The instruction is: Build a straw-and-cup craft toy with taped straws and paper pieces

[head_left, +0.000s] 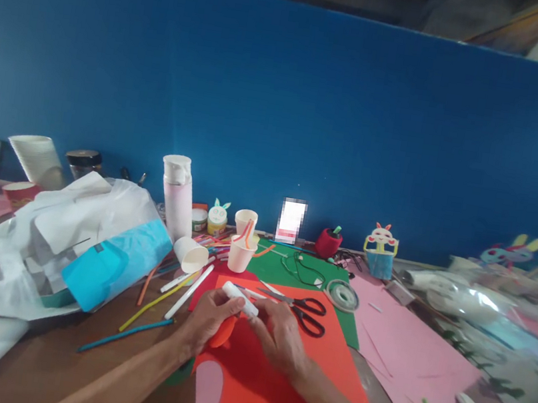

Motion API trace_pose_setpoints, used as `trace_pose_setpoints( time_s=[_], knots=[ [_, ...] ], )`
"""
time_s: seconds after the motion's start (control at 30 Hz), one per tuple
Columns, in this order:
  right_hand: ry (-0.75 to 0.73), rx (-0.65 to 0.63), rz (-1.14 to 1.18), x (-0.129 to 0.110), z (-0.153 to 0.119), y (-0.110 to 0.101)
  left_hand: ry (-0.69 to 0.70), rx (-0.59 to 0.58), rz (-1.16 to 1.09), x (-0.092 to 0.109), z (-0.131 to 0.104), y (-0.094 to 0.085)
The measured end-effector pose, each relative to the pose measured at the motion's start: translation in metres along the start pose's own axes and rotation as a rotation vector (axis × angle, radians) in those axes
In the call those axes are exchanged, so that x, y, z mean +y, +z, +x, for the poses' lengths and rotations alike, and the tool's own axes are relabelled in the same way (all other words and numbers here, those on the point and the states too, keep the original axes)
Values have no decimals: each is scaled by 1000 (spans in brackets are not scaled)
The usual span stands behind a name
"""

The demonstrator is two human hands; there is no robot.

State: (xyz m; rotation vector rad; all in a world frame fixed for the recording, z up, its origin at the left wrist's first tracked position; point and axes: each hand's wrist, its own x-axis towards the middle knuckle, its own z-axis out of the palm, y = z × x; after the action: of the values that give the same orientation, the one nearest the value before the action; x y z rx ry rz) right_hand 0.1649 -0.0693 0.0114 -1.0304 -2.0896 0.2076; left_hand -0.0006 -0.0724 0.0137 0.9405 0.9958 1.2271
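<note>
While the scissors [295,303] lie unheld on the orange sheet [292,387], head view shows left hand [207,321] grasping a white glue stick [238,297] and rounded orange cutout [223,334] above it, right hand [282,335] pinching the stick's other end. Cutout looks fully cut, apparently unglued.

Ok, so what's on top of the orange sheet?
Scissors lie on the orange sheet, toward its far edge. Your left hand and right hand cover part of it; anything beneath them can't be seen.

White tube [234,292] smooth plastic; orange sheet [333,346] matt paper (scissor blades [281,295] metal).
</note>
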Motion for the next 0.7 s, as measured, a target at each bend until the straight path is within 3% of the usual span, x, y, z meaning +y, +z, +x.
trace_pose_setpoints(
  time_s=[0.13,0.33,0.57,0.7],
  knots=[
    [75,-59,71,0,0,0,-62,-16,3,-1,1,-3],
    [167,-269,429,-1,0,-2,-67,-99,-31,3,-3,-1],
    [-78,-42,-23,2,1,-4,-116,-78,-44,2,-2,2],
    [-51,-119,22,4,0,-1,-134,-84,-31,0,-2,1]
  ],
)
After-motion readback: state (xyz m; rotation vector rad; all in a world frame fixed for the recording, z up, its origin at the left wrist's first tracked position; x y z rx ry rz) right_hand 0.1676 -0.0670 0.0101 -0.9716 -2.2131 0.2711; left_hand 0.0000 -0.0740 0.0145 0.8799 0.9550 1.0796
